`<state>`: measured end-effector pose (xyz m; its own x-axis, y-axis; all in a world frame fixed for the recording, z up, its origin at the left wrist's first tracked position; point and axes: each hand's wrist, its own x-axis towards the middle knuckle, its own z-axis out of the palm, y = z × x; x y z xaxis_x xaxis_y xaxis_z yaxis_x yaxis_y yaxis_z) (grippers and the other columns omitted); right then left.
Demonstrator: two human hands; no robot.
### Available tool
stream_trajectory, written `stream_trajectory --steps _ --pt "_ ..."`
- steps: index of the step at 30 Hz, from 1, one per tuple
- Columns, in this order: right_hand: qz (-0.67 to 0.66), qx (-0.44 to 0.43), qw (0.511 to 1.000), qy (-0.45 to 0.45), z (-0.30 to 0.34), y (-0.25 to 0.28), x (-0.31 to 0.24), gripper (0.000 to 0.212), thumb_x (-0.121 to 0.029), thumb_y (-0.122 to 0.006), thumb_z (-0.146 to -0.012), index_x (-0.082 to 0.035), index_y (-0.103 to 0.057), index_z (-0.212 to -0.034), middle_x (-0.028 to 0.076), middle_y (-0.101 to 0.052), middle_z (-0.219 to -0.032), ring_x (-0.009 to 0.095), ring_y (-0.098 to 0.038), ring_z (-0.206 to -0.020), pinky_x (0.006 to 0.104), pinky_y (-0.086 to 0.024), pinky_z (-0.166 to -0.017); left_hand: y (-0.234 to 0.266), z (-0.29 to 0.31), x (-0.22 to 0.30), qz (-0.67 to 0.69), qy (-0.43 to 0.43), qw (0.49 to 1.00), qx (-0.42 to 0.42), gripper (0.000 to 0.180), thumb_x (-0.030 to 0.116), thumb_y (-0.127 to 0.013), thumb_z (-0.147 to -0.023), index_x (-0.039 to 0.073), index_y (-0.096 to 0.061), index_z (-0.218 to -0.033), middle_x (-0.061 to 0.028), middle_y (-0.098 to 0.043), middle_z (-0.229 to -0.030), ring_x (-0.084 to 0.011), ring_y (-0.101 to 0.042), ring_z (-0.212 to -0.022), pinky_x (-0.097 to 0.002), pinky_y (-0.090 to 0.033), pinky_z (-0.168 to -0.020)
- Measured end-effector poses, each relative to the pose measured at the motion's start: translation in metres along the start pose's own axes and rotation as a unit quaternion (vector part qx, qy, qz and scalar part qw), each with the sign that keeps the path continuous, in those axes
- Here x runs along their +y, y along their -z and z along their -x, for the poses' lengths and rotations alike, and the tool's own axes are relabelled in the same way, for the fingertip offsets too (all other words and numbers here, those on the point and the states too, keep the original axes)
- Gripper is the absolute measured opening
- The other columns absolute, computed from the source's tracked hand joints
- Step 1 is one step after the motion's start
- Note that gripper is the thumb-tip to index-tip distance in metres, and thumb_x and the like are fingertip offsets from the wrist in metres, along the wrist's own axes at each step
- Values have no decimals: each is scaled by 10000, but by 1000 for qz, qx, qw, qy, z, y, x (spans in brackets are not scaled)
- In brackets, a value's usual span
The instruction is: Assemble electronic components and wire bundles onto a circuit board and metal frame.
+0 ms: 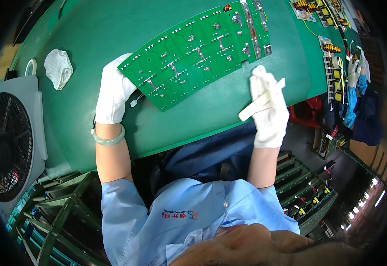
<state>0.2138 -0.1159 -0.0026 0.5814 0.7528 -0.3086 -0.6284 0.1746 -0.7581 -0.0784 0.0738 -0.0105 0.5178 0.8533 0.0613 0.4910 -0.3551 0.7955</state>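
Nearest the camera came part of the person's head [255, 246], and beyond it a light-blue shirt [127, 217]. Both hands wore white gloves. The left hand [113, 91] grasped the left end of a green circuit board [184, 66], its fingertips hidden beneath. Solder joints showed on the board's upper side, and the board slanted from that hand up and away, so that its far end lay ahead of the right hand [271, 117]. This right hand held a pale flat strip [250, 110] slantwise across the fingers, which pointed at the board with their tips just beside its near edge; blur hid the exact grip. Just right of the left hand, a small white connector [134, 103] stuck out from under the board. Behind that hand, a pale bangle [109, 142] circled the forearm.

Under both hands spread a green tabletop [180, 126]. Left of the left hand lay a crumpled white cloth [59, 69]; farther left and nearer the body stood a fan [5, 146] in a grey frame. Well to the right of the right hand lay more boards [334, 80] with yellow parts, and past them showed a co-worker's gloved hand [352, 75] and blue sleeve [349, 108]. Behind and right of the right hand, below the tabletop, stood a green crate [286, 170] and a red seat [305, 113].
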Motion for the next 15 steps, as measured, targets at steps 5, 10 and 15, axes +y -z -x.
stream_trajectory --steps 5,10,15 --pt "-40 79 992 91 -40 38 -24 375 -102 -545 -1016 122 -526 -1316 244 -527 -1420 351 -499 -1349 474 -360 -1203 -1 -2 4 1 -11 1000 -4 296 180 -728 -825 -30 -691 -1030 -168 -720 -961 -293 -682 -804 -324 -545 -769" --pt "-96 107 978 149 -54 77 -50 352 16 -547 -994 131 -495 -1323 257 -530 -1395 358 -506 -1335 454 -418 -1179 -3 -3 4 -1 -8 1000 -9 302 193 -740 -820 -28 -695 -1020 -170 -724 -980 -309 -692 -830 -330 -550 -780" --pt "-113 123 966 199 -40 125 -60 400 -16 -503 -1024 123 -452 -1396 261 -415 -1507 350 -429 -1400 462 -357 -1212 -4 0 -1 -20 -20 1000 5 302 193 -757 -818 -20 -701 -1024 -160 -726 -982 -290 -697 -839 -323 -551 -787"
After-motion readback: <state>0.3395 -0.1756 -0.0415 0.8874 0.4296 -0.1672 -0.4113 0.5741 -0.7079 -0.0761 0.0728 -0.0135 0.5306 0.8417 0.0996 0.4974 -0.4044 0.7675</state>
